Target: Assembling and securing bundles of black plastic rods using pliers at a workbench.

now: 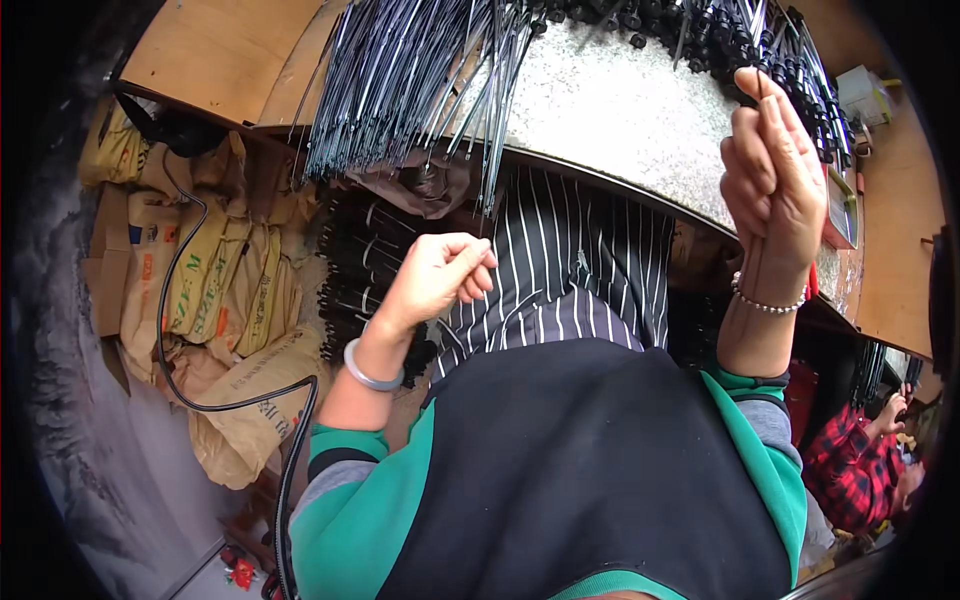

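Note:
My left hand (pixel 440 275) is closed in a pinch just below the table's front edge. Right above its fingertips hang the ends of a few long thin dark rods (pixel 492 165); whatever the fingers hold is too small to make out. Raised over the right part of the table, my right hand (pixel 780 170) pinches a thin dark piece between thumb and forefinger, and only a short bit of it shows. A large bundle of thin dark rods (pixel 390 90) lies on the table to the left, its ends jutting over the front edge.
Black knob-ended parts (pixel 715 40) are heaped at the far right of the white speckled tabletop (pixel 610 100). Below left are yellow and brown sacks (pixel 225 290) and a black cable (pixel 230 408). A person in a red checked sleeve (pixel 850 450) works at the lower right.

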The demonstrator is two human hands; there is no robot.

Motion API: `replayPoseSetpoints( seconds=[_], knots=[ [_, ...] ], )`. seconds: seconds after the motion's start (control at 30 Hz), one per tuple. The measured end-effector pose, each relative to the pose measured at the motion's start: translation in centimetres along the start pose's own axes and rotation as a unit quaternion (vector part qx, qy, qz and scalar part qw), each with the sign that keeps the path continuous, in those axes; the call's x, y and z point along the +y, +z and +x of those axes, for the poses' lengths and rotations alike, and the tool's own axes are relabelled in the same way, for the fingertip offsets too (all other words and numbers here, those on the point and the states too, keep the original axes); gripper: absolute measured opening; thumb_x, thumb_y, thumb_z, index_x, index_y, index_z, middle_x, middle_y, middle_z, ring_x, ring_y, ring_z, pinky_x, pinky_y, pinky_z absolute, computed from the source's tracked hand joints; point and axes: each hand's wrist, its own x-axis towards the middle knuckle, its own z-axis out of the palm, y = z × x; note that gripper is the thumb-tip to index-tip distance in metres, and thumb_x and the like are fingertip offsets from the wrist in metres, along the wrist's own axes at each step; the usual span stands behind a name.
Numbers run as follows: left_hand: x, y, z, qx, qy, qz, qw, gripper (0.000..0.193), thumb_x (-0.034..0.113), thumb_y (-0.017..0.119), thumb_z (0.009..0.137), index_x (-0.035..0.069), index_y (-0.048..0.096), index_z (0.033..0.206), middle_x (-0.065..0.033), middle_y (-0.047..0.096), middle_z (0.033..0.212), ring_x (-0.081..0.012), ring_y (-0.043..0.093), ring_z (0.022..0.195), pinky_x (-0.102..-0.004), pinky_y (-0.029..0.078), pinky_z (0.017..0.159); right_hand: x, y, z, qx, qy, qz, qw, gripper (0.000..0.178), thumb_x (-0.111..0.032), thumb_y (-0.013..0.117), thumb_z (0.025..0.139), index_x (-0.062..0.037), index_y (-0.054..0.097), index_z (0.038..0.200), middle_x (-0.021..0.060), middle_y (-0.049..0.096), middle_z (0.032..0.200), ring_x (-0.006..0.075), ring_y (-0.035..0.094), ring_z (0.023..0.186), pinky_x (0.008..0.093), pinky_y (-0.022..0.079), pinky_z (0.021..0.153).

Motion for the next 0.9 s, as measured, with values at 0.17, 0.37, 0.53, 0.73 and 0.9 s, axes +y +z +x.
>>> replayPoseSetpoints(
  seconds=[0.17, 0.37, 0.53, 0.73, 0.9],
  knots=[
    [1.7, 5.5, -1.5, -0.071, 0.146, -0.098, 0.982, 0.021, 0.014, 0.051, 0.089, 0.000, 0.059, 0.075, -0.0024, 0.055, 0.055, -0.0062, 0.051, 0.046, -0.0184, 0.041, 0.044, 2.8, -1.3, -1.5, 0.062, -0.044, -0.142, 0.987, 0.025, -0.015, 0.036, 0.096, -0.0015, 0.043, 0.116, 0.0006, 0.042, 0.058, 0.0039, 0.031, 0.036, 0.0160, 0.029, 0.031],
    [1.7, 11.1, -1.0, -0.199, 0.246, -0.078, 0.945, 0.012, 0.005, 0.061, 0.082, -0.004, 0.064, 0.075, -0.0075, 0.062, 0.062, -0.0094, 0.058, 0.052, -0.0213, 0.044, 0.046, 5.8, -0.5, -4.4, 0.073, -0.063, -0.137, 0.986, 0.024, -0.017, 0.034, 0.097, -0.0015, 0.035, 0.115, 0.0189, 0.062, 0.081, 0.0219, 0.063, 0.064, 0.0263, 0.053, 0.057],
    [1.2, 12.9, 0.7, -0.201, 0.281, -0.055, 0.937, 0.012, 0.005, 0.062, 0.082, -0.004, 0.064, 0.073, -0.0069, 0.063, 0.065, -0.0085, 0.058, 0.053, -0.0216, 0.046, 0.048, 5.2, -0.1, -5.5, 0.067, -0.052, -0.086, 0.993, 0.024, -0.018, 0.033, 0.097, -0.0015, 0.035, 0.115, 0.0203, 0.061, 0.080, 0.0230, 0.064, 0.064, 0.0269, 0.053, 0.056],
    [2.1, 12.9, 1.0, -0.194, 0.339, 0.133, 0.911, 0.013, 0.010, 0.064, 0.079, 0.001, 0.063, 0.069, -0.0081, 0.061, 0.063, -0.0158, 0.059, 0.051, -0.0261, 0.046, 0.047, 3.7, 1.3, -5.5, 0.092, -0.039, -0.097, 0.990, 0.022, -0.017, 0.032, 0.097, -0.0017, 0.038, 0.113, 0.0161, 0.059, 0.073, 0.0129, 0.054, 0.047, 0.0200, 0.045, 0.044],
    [2.6, 12.3, 1.2, -0.076, 0.440, 0.249, 0.859, 0.017, 0.019, 0.070, 0.073, 0.004, 0.062, 0.070, -0.0083, 0.059, 0.063, -0.0212, 0.058, 0.053, -0.0288, 0.045, 0.049, 3.1, 2.0, -5.1, 0.074, -0.041, -0.067, 0.994, 0.023, -0.014, 0.032, 0.097, -0.0014, 0.041, 0.114, 0.0022, 0.039, 0.058, 0.0036, 0.024, 0.035, 0.0167, 0.022, 0.029]
  ],
)
